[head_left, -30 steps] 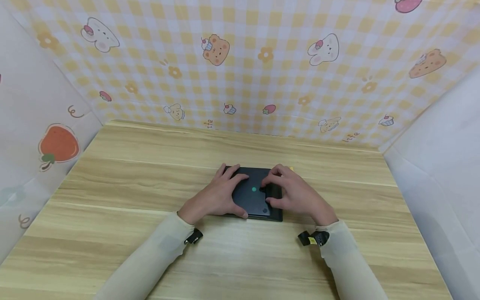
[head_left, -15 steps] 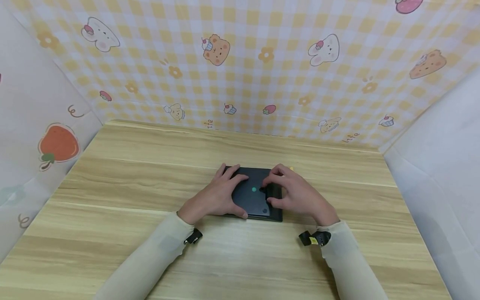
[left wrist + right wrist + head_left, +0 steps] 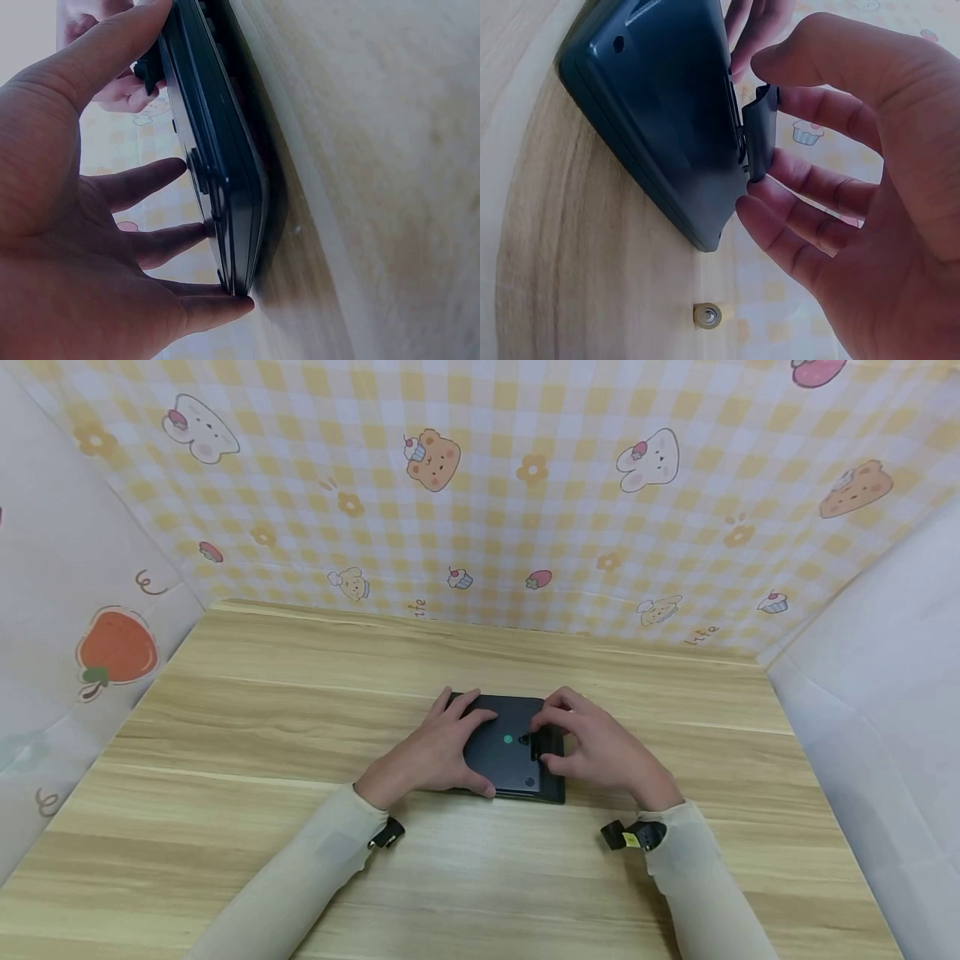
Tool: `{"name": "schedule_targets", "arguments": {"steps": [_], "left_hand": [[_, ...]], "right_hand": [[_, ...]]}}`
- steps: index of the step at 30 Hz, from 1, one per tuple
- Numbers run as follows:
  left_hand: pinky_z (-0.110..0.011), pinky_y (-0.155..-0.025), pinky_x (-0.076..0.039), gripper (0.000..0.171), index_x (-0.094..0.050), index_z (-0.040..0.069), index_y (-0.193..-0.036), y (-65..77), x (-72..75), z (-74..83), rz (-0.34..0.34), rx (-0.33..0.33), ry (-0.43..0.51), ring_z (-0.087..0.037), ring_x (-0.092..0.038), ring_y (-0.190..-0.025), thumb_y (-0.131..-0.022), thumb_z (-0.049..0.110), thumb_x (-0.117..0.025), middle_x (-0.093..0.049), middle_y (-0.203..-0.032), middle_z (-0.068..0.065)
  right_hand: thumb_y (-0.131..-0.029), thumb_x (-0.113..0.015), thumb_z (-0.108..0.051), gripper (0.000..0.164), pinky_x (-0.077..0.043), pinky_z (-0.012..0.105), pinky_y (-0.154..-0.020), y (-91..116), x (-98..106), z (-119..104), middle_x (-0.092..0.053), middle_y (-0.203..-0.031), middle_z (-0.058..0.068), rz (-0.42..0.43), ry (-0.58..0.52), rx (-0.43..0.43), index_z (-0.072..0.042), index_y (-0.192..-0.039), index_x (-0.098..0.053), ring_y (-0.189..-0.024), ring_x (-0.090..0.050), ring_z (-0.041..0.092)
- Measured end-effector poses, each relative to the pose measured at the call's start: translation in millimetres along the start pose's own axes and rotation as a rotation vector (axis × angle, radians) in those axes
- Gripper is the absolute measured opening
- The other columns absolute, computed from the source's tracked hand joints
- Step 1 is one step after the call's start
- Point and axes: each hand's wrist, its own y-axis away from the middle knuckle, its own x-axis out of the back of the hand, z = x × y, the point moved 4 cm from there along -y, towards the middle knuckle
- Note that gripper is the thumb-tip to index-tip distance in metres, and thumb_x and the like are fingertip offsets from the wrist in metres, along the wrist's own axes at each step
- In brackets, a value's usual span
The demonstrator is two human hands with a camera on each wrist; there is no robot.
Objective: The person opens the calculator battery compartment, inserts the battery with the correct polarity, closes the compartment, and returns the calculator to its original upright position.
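Note:
A flat dark calculator (image 3: pixel 491 760) lies face down on the table, with a green dot on its back. My left hand (image 3: pixel 442 747) spans its left part in the head view, thumb at the near edge and fingertips toward the far edge. My right hand (image 3: pixel 600 747) pinches a small black battery cover (image 3: pixel 760 139) between thumb and fingers. In the right wrist view the cover stands tilted, close over the opening in the calculator's back. The inside of that opening is mostly hidden.
A small battery (image 3: pixel 707 316) stands or lies on the table beyond the calculator's right end, its terminal toward the right wrist camera. The wooden table (image 3: pixel 300 693) meets a checked cloth (image 3: pixel 487 527) behind, with white cloth at both sides.
My right hand has shifted slightly right and away with the cover, showing more dark space beside the green dot. The yellow bit behind that hand is now hidden. The left hand stays put.

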Motion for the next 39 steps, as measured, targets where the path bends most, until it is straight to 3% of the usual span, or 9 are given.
{"name": "schedule_targets", "arguments": {"steps": [23, 39], "left_hand": [[-0.071, -0.124, -0.030, 0.103, -0.054, 0.013, -0.163, 1.5, -0.2, 0.6, 0.003, -0.001, 0.017, -0.057, -0.002, -0.164, -0.078, 0.046, -0.102, -0.021, -0.180, -0.019], [-0.071, -0.123, -0.031, 0.103, -0.053, 0.014, -0.163, 0.9, 0.5, 1.5, -0.001, 0.001, 0.011, -0.057, -0.001, -0.164, -0.078, 0.046, -0.101, -0.020, -0.181, -0.018]], "right_hand": [[-0.090, -0.087, -0.012, 0.036, -0.055, 0.047, -0.093, 7, 14, 13, -0.060, -0.131, 0.001, 0.020, 0.009, -0.032, -0.017, -0.124, -0.078, -0.108, -0.062, 0.025], [-0.086, -0.085, -0.002, 0.039, -0.059, 0.051, -0.098, 10, 24, 30, -0.062, -0.130, 0.004, 0.040, -0.019, -0.022, -0.012, -0.123, -0.078, -0.118, -0.065, 0.027]]}}
